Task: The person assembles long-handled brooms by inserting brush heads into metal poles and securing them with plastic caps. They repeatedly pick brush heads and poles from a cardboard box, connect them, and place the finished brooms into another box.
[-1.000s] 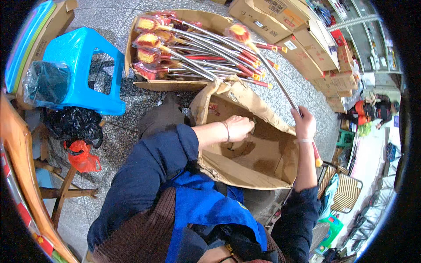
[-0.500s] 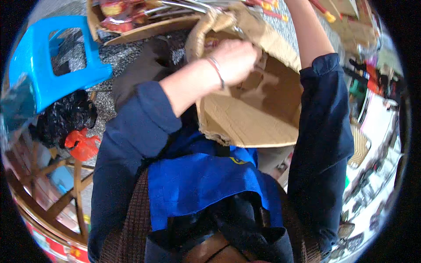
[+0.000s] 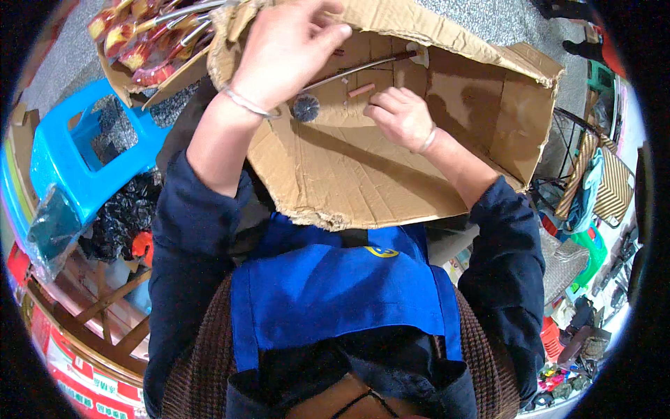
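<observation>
A large open cardboard box (image 3: pixel 363 174) lies before me, its worn near edge at my blue apron (image 3: pixel 335 293). Over the box's far left edge, my left hand (image 3: pixel 286 56) is open, thumb apart from the fingers, with nothing seen in it. Inside the box, my right hand (image 3: pixel 405 120) has its fingers curled closed; whatever they hold, if anything, is hidden. Just beyond those fingers are a short pinkish stick (image 3: pixel 361 91) and a thin metal rod (image 3: pixel 359 70). A small round dark piece (image 3: pixel 306 107) sits near my left wrist.
At the far left, a second cardboard box (image 3: pixel 164 92) holds several wrapped red and yellow items (image 3: pixel 129 38) and metal rods. Left of me stand a blue plastic stool (image 3: pixel 66 153) and a black plastic bag (image 3: pixel 129 216). A striped bag (image 3: pixel 611 181) is at the right.
My left hand has come up out of the box toward its far left. My right hand has come back from the far right into the box. More of the box's inside shows.
</observation>
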`<state>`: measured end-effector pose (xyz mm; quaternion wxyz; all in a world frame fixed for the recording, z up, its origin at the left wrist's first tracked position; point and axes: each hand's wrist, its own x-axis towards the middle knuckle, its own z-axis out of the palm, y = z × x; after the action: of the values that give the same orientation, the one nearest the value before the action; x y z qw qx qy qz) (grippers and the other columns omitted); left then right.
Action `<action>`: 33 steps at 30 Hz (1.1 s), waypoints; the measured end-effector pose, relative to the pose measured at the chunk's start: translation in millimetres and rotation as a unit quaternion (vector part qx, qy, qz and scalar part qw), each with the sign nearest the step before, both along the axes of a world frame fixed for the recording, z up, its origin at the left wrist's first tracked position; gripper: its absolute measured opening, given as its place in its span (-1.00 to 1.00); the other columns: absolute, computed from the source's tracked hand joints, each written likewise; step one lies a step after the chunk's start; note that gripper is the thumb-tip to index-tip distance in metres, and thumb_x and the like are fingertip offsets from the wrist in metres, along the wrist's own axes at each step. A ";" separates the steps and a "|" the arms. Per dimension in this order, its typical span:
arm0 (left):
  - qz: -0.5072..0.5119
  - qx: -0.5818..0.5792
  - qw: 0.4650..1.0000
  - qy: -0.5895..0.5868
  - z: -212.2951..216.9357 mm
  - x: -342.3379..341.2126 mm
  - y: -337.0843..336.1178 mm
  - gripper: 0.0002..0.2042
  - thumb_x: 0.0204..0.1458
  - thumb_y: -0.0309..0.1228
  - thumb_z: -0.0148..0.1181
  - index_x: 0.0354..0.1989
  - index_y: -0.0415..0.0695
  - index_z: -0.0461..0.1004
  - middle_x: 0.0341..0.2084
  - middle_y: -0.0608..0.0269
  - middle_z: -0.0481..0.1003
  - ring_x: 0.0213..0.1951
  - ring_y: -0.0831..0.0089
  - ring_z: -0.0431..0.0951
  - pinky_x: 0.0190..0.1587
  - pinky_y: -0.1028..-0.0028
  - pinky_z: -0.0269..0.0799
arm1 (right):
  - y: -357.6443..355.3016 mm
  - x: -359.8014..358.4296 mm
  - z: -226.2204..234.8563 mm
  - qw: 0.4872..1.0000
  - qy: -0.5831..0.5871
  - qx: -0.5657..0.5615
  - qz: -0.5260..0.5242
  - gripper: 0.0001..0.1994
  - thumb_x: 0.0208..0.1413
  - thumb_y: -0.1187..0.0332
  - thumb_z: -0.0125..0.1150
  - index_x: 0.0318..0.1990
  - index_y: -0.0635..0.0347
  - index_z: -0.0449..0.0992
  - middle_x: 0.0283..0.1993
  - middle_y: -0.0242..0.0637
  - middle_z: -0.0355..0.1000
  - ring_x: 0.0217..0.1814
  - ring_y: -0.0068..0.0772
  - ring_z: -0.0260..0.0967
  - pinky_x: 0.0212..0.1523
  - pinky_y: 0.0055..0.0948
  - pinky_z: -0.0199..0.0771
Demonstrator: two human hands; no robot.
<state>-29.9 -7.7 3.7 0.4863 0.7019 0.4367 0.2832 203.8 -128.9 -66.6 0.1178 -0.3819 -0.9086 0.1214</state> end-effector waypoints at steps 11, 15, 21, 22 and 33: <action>0.101 -0.086 0.990 -0.047 14.5 3.7 10.0 -0.82 0.11 -0.56 0.11 -0.12 -0.32 0.46 -0.28 0.15 0.56 -0.28 0.52 0.56 -0.17 0.58 0.47 | 82.9 -9.8 -208.3 0.865 -0.257 -0.321 -0.287 -0.77 0.01 0.26 0.17 -0.21 0.15 0.52 -0.22 -0.17 0.50 -0.07 -0.11 0.43 -0.17 -0.20 0.43; 0.080 -0.122 0.988 -0.043 19.2 3.3 10.7 -0.81 0.09 -0.55 0.13 -0.12 -0.32 0.45 -0.26 0.15 0.55 -0.22 0.49 0.55 -0.10 0.54 0.46 | 86.9 -22.6 -245.2 0.817 -0.283 -0.396 -0.308 -0.78 0.00 0.25 0.18 -0.24 0.14 0.53 -0.24 -0.17 0.51 -0.11 -0.14 0.43 -0.19 -0.21 0.42; 0.057 -0.124 0.990 -0.031 17.5 3.1 13.6 -0.80 0.08 -0.55 0.14 -0.12 -0.34 0.45 -0.25 0.14 0.54 -0.17 0.47 0.53 -0.06 0.52 0.44 | 65.6 -26.7 -275.8 0.771 -0.283 -0.461 -0.336 -0.78 -0.02 0.23 0.21 -0.28 0.14 0.53 -0.26 -0.19 0.51 -0.16 -0.20 0.43 -0.23 -0.23 0.41; 0.061 -0.122 0.990 -0.026 17.4 3.2 13.5 -0.80 0.08 -0.54 0.14 -0.12 -0.34 0.45 -0.25 0.15 0.54 -0.17 0.47 0.53 -0.06 0.52 0.44 | 62.9 -25.0 -278.5 0.766 -0.270 -0.473 -0.342 -0.78 -0.02 0.23 0.21 -0.28 0.14 0.53 -0.26 -0.19 0.51 -0.17 -0.21 0.43 -0.23 -0.23 0.41; 0.052 -0.095 0.994 -0.003 16.2 8.6 4.2 -0.82 0.07 -0.51 0.17 -0.16 -0.27 0.49 -0.30 0.26 0.55 -0.25 0.59 0.51 -0.14 0.59 0.41 | 31.7 34.0 -187.9 0.400 0.193 -0.731 -0.518 -0.79 -0.06 0.20 0.25 -0.35 0.13 0.53 -0.30 -0.21 0.51 -0.26 -0.32 0.42 -0.30 -0.26 0.38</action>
<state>-21.3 -3.5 20.0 0.5368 0.6281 0.4961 0.2669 237.8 -97.2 -254.6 0.0060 -0.6858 -0.0545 0.7258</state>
